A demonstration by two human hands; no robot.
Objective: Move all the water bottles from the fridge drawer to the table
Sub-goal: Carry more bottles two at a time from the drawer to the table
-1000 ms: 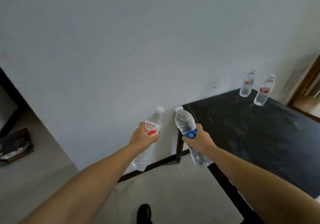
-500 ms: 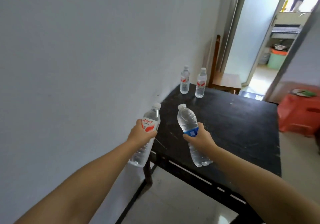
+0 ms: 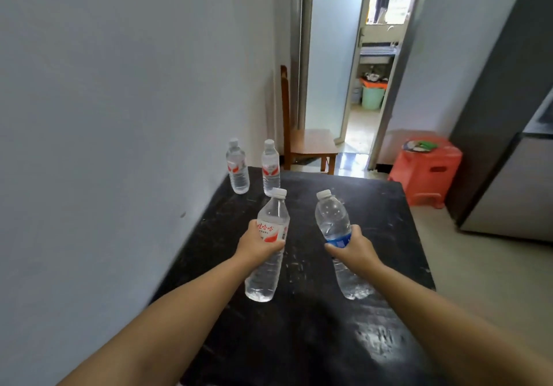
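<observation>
My left hand (image 3: 258, 245) grips a clear water bottle with a red and white label (image 3: 269, 251) around its middle, held above the black table (image 3: 386, 224). My right hand (image 3: 353, 251) grips a clear bottle with a blue label (image 3: 333, 221), tilted a little to the left, also over the table. Two more red-labelled bottles stand upright at the table's far left corner by the wall, one on the left (image 3: 238, 166) and one on the right (image 3: 270, 168). The fridge drawer is out of view.
A white wall (image 3: 119, 116) runs along the table's left side. Beyond the table stand a wooden chair (image 3: 311, 143) and an open doorway (image 3: 368, 71). A red plastic stool (image 3: 425, 167) and a grey fridge (image 3: 514, 146) are to the right.
The view has swung right, facing along the table. Both hands with their bottles have moved from beside the table's corner to above its top.
</observation>
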